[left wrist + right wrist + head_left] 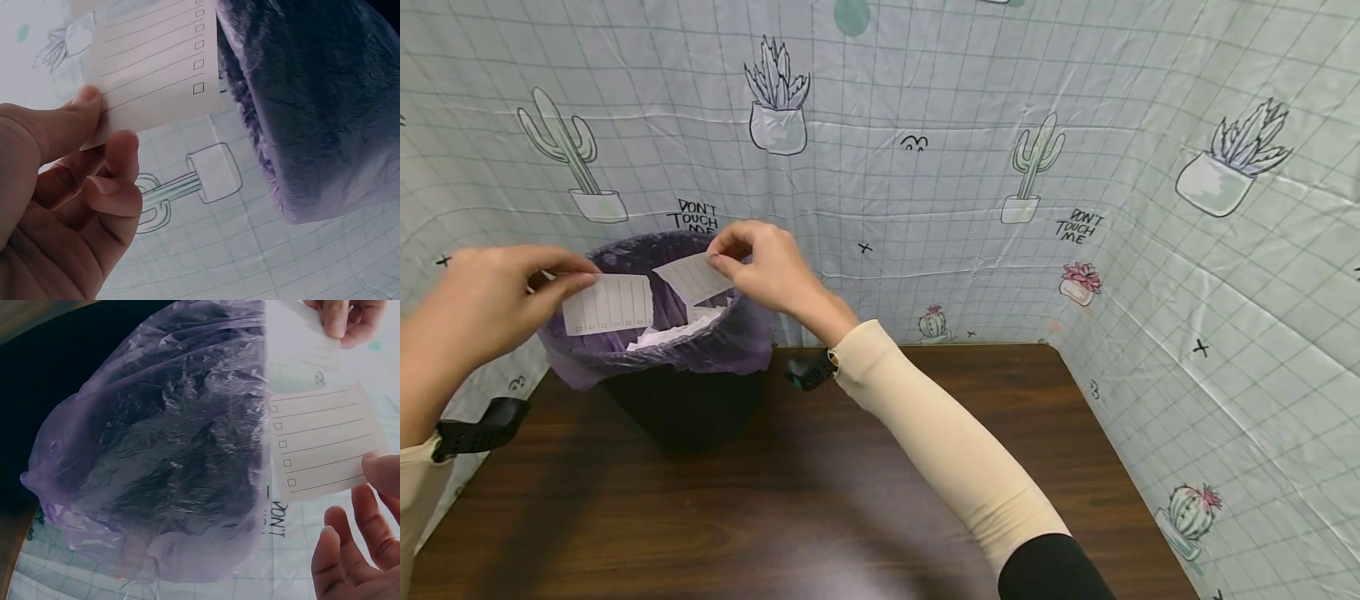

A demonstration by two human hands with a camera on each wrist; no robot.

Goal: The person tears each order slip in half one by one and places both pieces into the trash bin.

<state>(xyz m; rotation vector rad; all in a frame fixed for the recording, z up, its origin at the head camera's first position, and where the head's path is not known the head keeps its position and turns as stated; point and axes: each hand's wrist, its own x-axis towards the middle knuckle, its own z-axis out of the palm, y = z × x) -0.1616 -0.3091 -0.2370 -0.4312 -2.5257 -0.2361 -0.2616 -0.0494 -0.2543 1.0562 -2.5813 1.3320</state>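
My left hand (pixel 512 296) pinches a lined paper piece (pixel 610 304) with small checkboxes along one edge, thumb on one face and fingers behind. Another lined paper piece (pixel 692 277) is pinched between thumb and fingers of my right hand (pixel 767 262). Both pieces are held apart from each other over the mouth of a black bin (pixel 685 408) lined with a purple plastic bag (pixel 748 329). White paper scraps (pixel 677 331) lie inside the bag. In the right wrist view, checkboxes also show on the right-hand piece (pixel 325 440), close beside the bag's rim.
The bin stands at the back left of a dark wooden table (pixel 865 467). Behind and to the right hangs a pale grid-patterned cloth (pixel 925 192) printed with cacti. Dark wrist straps sit on both wrists, the left strap (pixel 482 427) close to the table's left edge.
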